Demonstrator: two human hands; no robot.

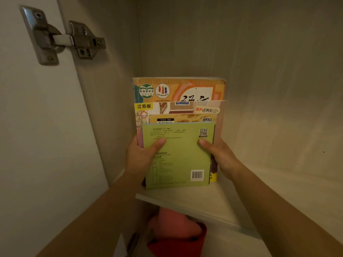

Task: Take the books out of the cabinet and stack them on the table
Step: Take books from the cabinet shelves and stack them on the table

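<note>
My left hand (141, 156) and right hand (220, 156) squeeze the sides of the books (178, 127), thumbs on the green book (178, 154) in front. They stand on the cabinet shelf (232, 199). I think I'm grabbing them; next, pull them out together.

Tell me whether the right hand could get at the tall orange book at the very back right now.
Probably not directly: the right hand grips the green book, and two more books stand between it and the orange book.
</note>
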